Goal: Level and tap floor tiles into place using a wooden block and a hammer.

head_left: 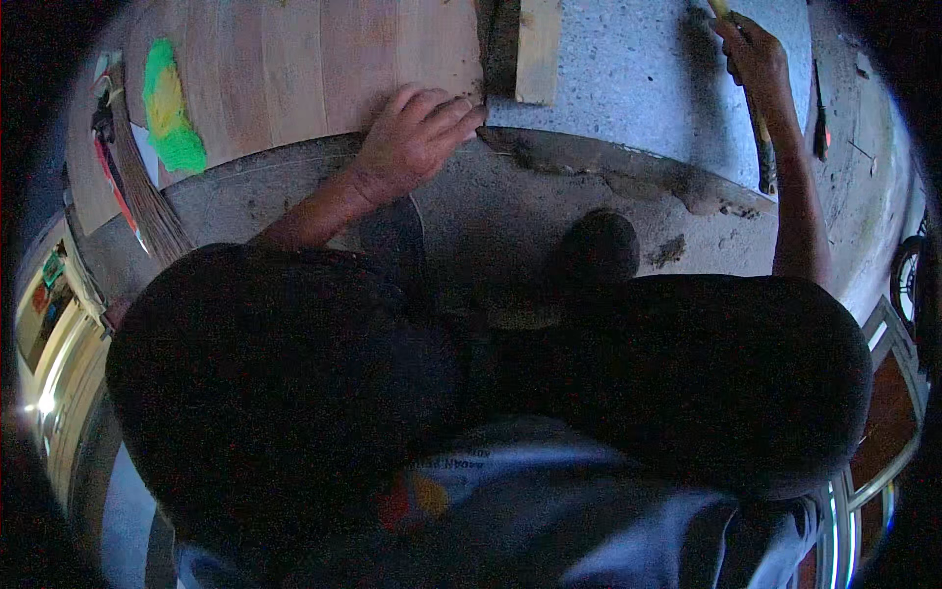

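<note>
My left hand (pixel 417 137) rests at the near corner of a wood-patterned tile floor (pixel 294 74), its fingers loosely bent and slightly apart. Nothing shows in it, though its thumb is hidden. At the upper right, my right hand (pixel 756 59) is wrapped round a wooden handle (pixel 721 8). The far end of the handle runs out of the picture, so the tool's kind cannot be told. Between my hands lies a pale wooden block (pixel 538 54), on the edge of a speckled grey slab (pixel 628 69). A dark gap (pixel 500 49) separates the slab from the tiles.
Rough mortar (pixel 599 162) lines the slab's near edge. Over on the left are a bristle broom (pixel 142 172) and a bright green and yellow piece (pixel 172 108). A dark slim tool (pixel 820 118) lies on the floor at right. My dark-clad knees (pixel 275 373) fill the foreground.
</note>
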Tool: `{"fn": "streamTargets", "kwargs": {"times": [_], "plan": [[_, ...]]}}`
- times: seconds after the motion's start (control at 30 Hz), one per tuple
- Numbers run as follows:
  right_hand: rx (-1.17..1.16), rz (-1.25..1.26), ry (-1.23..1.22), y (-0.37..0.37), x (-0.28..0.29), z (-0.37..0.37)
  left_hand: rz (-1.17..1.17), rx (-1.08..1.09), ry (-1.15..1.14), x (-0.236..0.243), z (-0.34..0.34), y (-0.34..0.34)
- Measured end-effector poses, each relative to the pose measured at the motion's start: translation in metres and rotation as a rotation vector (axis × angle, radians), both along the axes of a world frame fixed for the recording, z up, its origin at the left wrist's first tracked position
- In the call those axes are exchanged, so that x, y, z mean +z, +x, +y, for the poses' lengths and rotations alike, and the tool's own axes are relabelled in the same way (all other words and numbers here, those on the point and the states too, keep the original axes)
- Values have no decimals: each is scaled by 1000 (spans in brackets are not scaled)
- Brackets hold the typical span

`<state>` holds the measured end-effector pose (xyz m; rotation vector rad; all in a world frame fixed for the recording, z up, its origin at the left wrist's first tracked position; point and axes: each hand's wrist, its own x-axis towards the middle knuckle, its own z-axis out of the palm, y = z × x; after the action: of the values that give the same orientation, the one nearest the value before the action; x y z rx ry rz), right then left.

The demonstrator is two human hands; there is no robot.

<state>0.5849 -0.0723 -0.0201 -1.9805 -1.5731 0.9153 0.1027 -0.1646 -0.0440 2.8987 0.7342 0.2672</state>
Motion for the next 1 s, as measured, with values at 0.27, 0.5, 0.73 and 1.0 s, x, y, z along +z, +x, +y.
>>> {"fn": "streamTargets", "kwargs": {"times": [0.27, 0.5, 0.73, 1.0], "plan": [[358, -651, 407, 23, -32, 7, -25, -75, 53, 6, 6, 7], [293, -687, 419, 65, -20, -14, -23, -46, 49, 3, 2, 14], [493, -884, 637, 80, -50, -15, -82, -22, 51, -2, -1, 13], [312, -768, 541, 76, -52, -19, -46, -36, 30, -1, -1, 12]]}}
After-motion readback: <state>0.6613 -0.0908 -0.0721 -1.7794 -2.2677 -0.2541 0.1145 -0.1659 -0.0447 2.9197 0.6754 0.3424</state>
